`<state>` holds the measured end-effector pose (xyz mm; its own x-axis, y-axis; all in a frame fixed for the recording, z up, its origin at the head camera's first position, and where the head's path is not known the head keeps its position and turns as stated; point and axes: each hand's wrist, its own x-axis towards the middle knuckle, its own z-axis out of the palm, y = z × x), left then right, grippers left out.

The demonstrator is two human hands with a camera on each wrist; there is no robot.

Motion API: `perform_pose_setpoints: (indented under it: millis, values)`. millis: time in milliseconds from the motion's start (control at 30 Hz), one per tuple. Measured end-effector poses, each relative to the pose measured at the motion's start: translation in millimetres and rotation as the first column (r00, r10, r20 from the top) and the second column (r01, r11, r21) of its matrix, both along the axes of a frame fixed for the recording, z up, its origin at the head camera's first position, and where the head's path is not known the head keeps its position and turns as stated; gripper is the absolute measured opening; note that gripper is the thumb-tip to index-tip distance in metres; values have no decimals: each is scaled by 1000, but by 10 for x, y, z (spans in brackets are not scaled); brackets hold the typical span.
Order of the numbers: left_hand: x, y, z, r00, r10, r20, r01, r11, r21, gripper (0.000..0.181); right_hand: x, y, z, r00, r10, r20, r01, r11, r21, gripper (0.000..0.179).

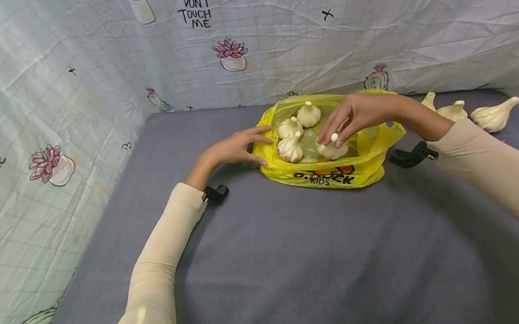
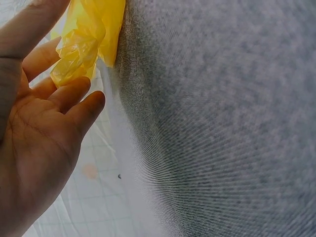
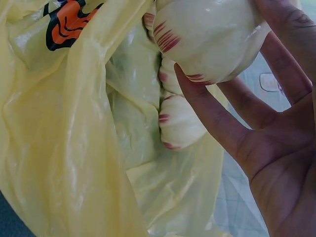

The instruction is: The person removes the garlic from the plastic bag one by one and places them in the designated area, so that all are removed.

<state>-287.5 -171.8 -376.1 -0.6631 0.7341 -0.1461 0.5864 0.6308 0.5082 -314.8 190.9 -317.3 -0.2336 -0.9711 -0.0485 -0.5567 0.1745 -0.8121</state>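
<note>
A yellow plastic bag (image 1: 333, 179) with dark lettering lies spread open toward the back of the table. My right hand (image 1: 362, 112) reaches over it and holds a glossy cream garlic bulb (image 1: 332, 150) by its upper part; pink streaks mark the bulb's base in the right wrist view. Three other garlic bulbs (image 1: 309, 114) sit inside, along the left and back of the bag. At the bag's left rim, my left hand (image 1: 236, 147) rests with fingers spread and touching the plastic. The left wrist view shows those fingers beside a crumpled yellow corner.
Three more garlic bulbs (image 1: 496, 115) lie at the table's back right, partly behind the right forearm. The table (image 1: 266, 262) has a grey cloth cover. A printed curtain (image 1: 278, 40) hangs behind and along the left side.
</note>
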Motion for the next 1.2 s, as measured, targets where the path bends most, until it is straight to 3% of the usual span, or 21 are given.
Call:
perform_pose_setpoints:
  millis: [400,633,933,1200]
  values:
    - [4,-1,-21,1000,3,-1,-3,1000,-1,63,85,167,50,1000,-4,22,5,999,-32,28]
    - [15,8,-10,1000,5,6,-5,1000,10,64,139,299,77,1000,-3,-24,1,998,-70,30]
    - [28,-4,1,1000,7,13,-7,1000,5,64,212,468,107,999,-50,6,50,995,-82,31]
    - [29,-5,19,1000,5,9,-5,1000,6,63,289,597,157,992,-112,-54,107,990,-87,31]
